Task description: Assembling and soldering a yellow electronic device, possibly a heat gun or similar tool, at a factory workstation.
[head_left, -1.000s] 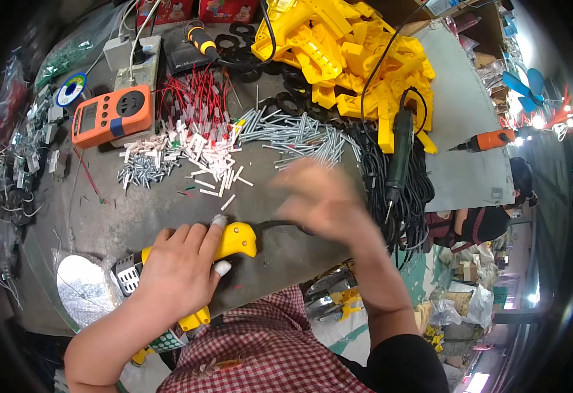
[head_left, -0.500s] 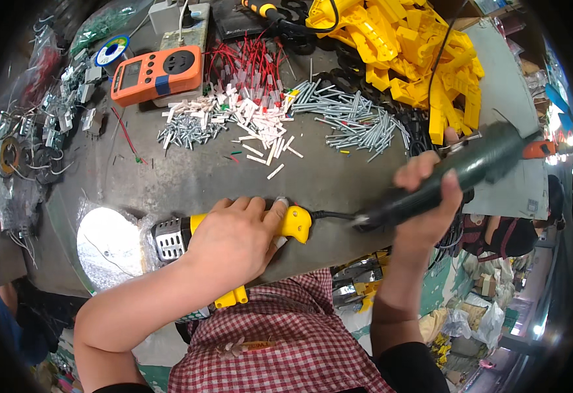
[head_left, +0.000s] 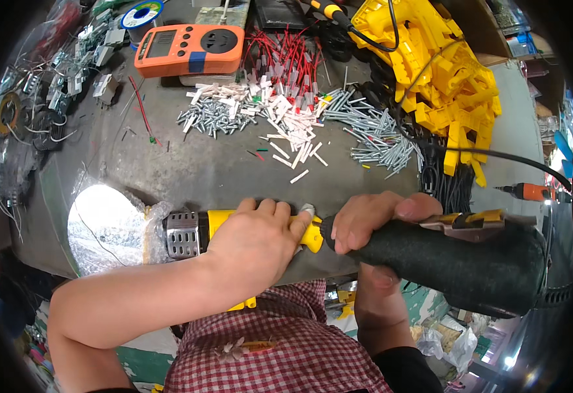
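My left hand (head_left: 254,245) is closed over the yellow handle (head_left: 312,237) of a plate-type heating tool lying across the table. A perforated metal sleeve (head_left: 183,234) joins this handle to a round pale disc (head_left: 100,223) wrapped in clear plastic. Close to the handle's right end, my right hand (head_left: 375,223) wraps around the front of a thick black power tool (head_left: 463,265) with a lever on top. Its fingers cover the power tool's nose, so I cannot tell whether that touches the handle. The handle's ribbed black cord sleeve (head_left: 327,230) shows beside those fingers.
Piles of screws (head_left: 378,131), white sleeves (head_left: 290,128) and red wires (head_left: 286,59) lie beyond my hands. An orange meter (head_left: 188,49) stands behind them at left. Yellow plastic shells (head_left: 430,65) heap up at far right. A black cable (head_left: 496,155) arcs over the right side.
My right hand has brought the black power tool nearer and lower, its front now close to the yellow handle's end. My left hand keeps its hold. The view has shifted slightly.
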Motion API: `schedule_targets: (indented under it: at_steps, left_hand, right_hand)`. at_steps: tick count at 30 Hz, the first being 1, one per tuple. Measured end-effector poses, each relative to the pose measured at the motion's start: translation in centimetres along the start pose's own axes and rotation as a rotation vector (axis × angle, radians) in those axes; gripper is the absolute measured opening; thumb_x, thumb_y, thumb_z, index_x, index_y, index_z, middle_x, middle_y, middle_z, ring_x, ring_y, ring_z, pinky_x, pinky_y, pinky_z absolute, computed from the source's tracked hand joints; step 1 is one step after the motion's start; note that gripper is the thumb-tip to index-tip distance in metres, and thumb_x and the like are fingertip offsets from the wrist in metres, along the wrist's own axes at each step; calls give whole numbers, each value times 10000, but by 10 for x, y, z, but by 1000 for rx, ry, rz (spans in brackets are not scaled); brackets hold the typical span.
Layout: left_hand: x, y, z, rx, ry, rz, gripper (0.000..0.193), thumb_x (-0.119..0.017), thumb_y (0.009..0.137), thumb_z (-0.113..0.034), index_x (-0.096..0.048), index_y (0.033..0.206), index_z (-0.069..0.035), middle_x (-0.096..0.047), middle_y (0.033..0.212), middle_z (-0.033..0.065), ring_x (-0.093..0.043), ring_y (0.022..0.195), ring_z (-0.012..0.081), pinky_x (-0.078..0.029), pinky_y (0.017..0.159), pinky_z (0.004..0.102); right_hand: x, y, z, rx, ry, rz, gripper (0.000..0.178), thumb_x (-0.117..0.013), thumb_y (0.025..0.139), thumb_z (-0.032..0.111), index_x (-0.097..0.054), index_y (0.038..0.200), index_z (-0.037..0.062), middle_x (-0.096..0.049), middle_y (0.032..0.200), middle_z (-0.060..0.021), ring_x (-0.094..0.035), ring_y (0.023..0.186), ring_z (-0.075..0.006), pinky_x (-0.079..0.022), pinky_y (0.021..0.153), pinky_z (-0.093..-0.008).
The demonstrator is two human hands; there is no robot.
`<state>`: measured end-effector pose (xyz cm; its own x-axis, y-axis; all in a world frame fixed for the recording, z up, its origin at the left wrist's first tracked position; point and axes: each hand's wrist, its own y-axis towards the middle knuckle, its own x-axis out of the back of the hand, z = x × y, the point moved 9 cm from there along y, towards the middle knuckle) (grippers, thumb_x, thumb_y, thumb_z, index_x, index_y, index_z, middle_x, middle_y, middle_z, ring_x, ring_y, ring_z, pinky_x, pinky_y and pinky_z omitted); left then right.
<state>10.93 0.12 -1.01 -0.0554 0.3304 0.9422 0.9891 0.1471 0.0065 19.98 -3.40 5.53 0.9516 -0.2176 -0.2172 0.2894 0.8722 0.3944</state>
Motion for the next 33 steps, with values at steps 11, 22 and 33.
schedule_targets:
  at_steps: [11,22,33]
  left_hand:
    - [-4,-2,-1,23,18,-4,503,-617,808,-302,-550,1258,-88,-582,890,71,-584,850,214,-443,751,339]
    - [-1,-1,1,21,-33,24,520,-638,776,-264,-560,1253,-71,-561,871,80,-573,842,221,-434,761,336]
    - [-5,-2,1,33,-11,42,532,-647,779,-272,-546,1261,-71,-549,853,77,-563,823,219,-433,744,337]
  right_hand:
    - [8,-11,12,74,-108,-318,1000,-789,764,324,-102,1465,132,-589,818,-87,-606,735,-205,-510,729,-347]
    - [0,-2,23,103,-265,-284,714,-697,841,373,-290,1317,30,-615,733,-132,-618,675,-250,-518,722,-369]
    - [5,-16,27,106,-262,-182,656,-657,835,449,-327,1188,6,-589,736,-119,-573,586,-229,-487,610,-340]
